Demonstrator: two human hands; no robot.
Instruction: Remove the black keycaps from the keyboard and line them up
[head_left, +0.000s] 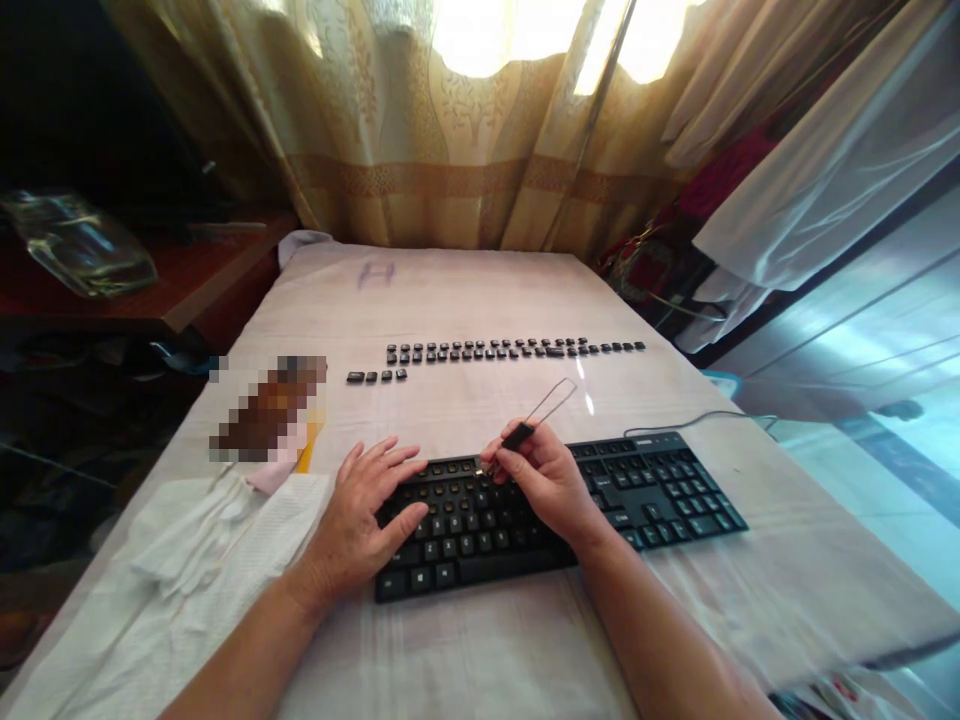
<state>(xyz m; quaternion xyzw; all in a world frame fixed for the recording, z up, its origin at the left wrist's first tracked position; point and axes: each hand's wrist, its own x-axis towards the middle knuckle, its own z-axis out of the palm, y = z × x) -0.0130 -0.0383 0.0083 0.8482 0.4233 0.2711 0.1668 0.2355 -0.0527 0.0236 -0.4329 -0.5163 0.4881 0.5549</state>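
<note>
A black computer keyboard (517,568) lies slightly angled on the cloth-covered table. Its upper left rows show bare sockets where keycaps are off, while letter and number-pad keys are still in place. My left hand (367,505) rests with fingers spread on the keyboard's left end. Above the keyboard's top rows, my right hand (551,480) pinches a wire keycap puller (517,435) by its black handle; its long wire loop points up and away. The puller's lower end is partly hidden by my fingers. Beyond the keyboard, loose black keycaps (480,354) stand in two long rows, with a short row (379,376) nearer on the left.
White cloths (225,550) lie at the table's left, beside a blurred-out item (270,405). The keyboard cable (697,415) trails right. A glass jar (79,245) sits on a wooden cabinet (217,270) at left. Patterned curtains (465,150) hang behind the table; fabric (832,200) hangs at right.
</note>
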